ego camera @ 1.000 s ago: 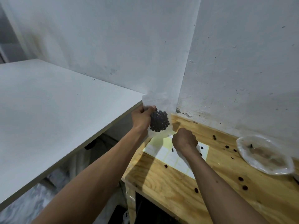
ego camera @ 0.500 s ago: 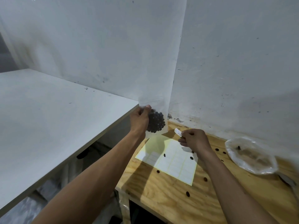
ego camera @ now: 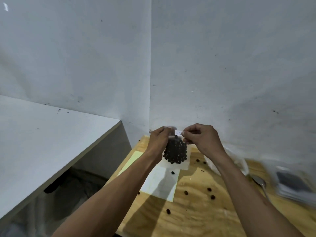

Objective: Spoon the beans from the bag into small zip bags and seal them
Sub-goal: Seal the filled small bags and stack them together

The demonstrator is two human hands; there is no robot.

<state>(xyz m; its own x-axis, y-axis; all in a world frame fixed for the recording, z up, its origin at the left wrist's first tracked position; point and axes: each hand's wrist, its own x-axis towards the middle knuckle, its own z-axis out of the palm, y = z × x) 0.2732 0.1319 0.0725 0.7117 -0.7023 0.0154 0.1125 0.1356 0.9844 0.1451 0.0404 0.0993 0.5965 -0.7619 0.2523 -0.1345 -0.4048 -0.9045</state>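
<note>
White walls meet in a corner above the wooden tabletop (ego camera: 196, 218), where the label sheet (ego camera: 160, 183) lies flat among scattered loose beans (ego camera: 186, 192). Half a second ago the right hand (ego camera: 201, 139) was low over that sheet; now it is raised, pinching a small white label (ego camera: 178, 133) at the top of the small zip bag (ego camera: 176, 153). The left hand (ego camera: 158, 142) still grips the bean-filled bag's upper left edge, holding it above the sheet.
</note>
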